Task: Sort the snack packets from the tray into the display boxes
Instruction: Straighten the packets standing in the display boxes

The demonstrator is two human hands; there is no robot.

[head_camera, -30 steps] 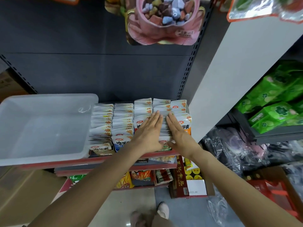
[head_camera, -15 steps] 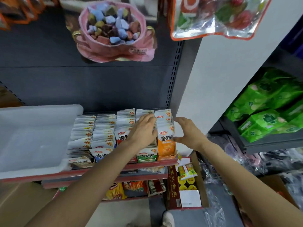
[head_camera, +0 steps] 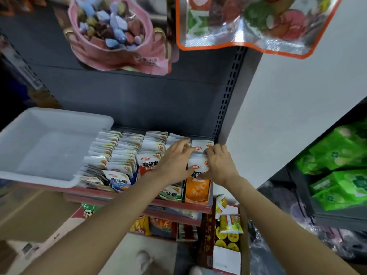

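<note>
on the shelf, display boxes (head_camera: 127,161) hold packed snack packets (head_camera: 195,185).

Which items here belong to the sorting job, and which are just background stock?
Job: white tray; packet rows in the display boxes; orange packet row; left hand and right hand, both on that row.

Background: pink candy bag; green packs; floor carton.

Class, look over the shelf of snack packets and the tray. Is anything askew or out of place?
Yes. In the leftmost row the front packets lie slumped flat, and a blue packet beside them leans askew, while the orange packet stands upright. The tray holds no packets. Both hands work on the orange row.
</note>
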